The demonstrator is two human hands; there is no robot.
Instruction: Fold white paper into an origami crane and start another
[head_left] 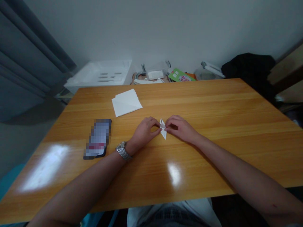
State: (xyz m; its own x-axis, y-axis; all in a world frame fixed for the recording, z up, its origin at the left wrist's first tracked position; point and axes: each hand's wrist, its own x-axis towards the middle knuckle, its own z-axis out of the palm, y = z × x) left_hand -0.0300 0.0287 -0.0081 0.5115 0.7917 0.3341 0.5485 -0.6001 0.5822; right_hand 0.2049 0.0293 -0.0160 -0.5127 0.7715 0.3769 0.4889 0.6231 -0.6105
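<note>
A small piece of folded white paper (163, 134) with pointed ends lies at the middle of the wooden table, one point toward me and the other away. My left hand (145, 130), with a metal watch (123, 150) on its wrist, pinches the paper's left side between thumb and fingers. On the opposite side my right hand (181, 128) pinches the right edge in the same way. Fingertips cover parts of both sides of the paper.
Flat white paper sheets (126, 102) lie toward the far left of the wooden table (213, 110). A phone (98, 138) rests left of my left hand. Beyond the far edge are a white tray (106, 72), a green booklet (181, 75) and a black cloth-like heap (248, 67).
</note>
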